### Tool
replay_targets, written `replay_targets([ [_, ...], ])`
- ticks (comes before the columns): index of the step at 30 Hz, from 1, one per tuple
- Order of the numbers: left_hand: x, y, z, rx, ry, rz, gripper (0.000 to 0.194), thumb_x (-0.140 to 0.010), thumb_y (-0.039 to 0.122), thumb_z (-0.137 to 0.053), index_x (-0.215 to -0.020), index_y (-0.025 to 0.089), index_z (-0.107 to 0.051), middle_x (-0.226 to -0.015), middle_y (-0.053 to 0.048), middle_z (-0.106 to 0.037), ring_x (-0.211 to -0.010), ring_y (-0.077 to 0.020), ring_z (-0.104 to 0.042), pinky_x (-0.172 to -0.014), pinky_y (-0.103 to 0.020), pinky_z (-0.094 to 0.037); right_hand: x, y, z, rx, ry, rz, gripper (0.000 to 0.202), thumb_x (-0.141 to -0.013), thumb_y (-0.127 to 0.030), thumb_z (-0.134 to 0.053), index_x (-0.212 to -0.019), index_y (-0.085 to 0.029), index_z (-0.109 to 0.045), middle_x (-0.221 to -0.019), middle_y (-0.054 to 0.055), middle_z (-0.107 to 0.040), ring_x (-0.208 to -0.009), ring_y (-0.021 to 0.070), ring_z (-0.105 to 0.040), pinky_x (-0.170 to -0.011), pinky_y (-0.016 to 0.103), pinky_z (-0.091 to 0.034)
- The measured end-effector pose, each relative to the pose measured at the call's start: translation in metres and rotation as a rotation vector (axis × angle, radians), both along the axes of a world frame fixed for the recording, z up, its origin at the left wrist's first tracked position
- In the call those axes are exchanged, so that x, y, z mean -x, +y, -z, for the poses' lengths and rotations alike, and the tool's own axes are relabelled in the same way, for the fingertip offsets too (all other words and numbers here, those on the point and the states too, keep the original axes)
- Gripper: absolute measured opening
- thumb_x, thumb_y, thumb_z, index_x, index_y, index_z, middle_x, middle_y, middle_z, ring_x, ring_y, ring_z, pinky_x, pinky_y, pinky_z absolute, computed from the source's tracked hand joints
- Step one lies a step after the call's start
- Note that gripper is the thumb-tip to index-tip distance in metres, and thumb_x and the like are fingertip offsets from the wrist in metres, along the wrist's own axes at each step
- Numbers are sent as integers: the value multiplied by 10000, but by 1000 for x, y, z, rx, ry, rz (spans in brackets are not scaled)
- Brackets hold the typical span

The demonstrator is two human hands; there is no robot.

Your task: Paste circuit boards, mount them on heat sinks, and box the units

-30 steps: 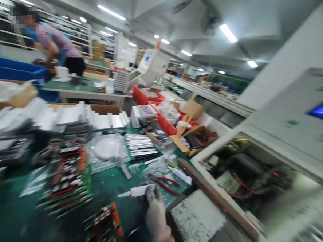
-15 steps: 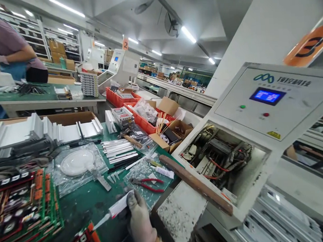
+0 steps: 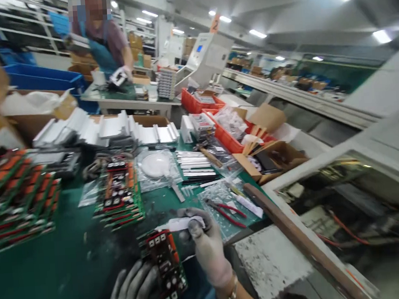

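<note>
My right hand (image 3: pixel 207 241), in a pale glove with grey-coated fingers, is closed around a white glue tube (image 3: pixel 180 223). The tube lies nearly level, its narrow nozzle pointing left above the top end of a circuit board (image 3: pixel 166 264). This board carries dark parts, white-topped parts and orange pieces, and sits near the front of the green table. At its left edge is my left hand (image 3: pixel 135 286), gloved in grey, with its fingers stretched out. Whether those fingertips press on the board I cannot make out.
Stacked circuit boards (image 3: pixel 121 195) lie ahead, with more (image 3: pixel 20 196) at far left. Red-handled pliers (image 3: pixel 226 211) rest on a plastic bag near metal strips (image 3: pixel 196 163). A wooden bar (image 3: pixel 292 229) borders the machine at right. A co-worker (image 3: pixel 103 42) stands behind another table.
The view has swung left, bringing my left hand and the whole nearer board into sight. My right hand still holds the tube, now with its nozzle over the board's top end.
</note>
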State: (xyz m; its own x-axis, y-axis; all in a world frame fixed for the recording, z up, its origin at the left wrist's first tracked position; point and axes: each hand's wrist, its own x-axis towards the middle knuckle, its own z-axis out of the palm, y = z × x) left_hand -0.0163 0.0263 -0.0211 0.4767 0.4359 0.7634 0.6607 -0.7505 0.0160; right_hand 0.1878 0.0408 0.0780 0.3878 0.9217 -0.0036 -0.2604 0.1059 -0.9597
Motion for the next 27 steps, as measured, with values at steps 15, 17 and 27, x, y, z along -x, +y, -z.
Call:
replay_targets([
  [15,-17,-30,-15,241,-157,-108,503,-760,550,-655,-1139,220,-628,-1045,-39,-743,-1068,-239,-655,-1153,-377,-283,10,-4,0,-110,-634,-99,271,-938,-402,-537,-1008,-205,-709,-938,64,-783,-511,111,-663,-512,202,-554],
  [17,-17,-31,-14,246,-170,-104,517,-755,555,-658,-1142,213,-627,-1054,-43,-739,-1090,-238,-644,-1162,-382,-272,12,-2,-2,-126,-680,-126,278,-941,-397,-522,-998,-203,-713,-918,58,-784,-500,109,-659,-505,199,-550],
  [27,-13,-31,-14,260,-134,-82,542,-740,508,-676,-1192,219,-599,-1080,-53,-725,-1111,-246,-637,-1162,-391,-271,-13,-8,3,-108,-864,-8,274,-937,-412,-553,-992,-213,-733,-883,55,-785,-489,119,-641,-495,208,-525],
])
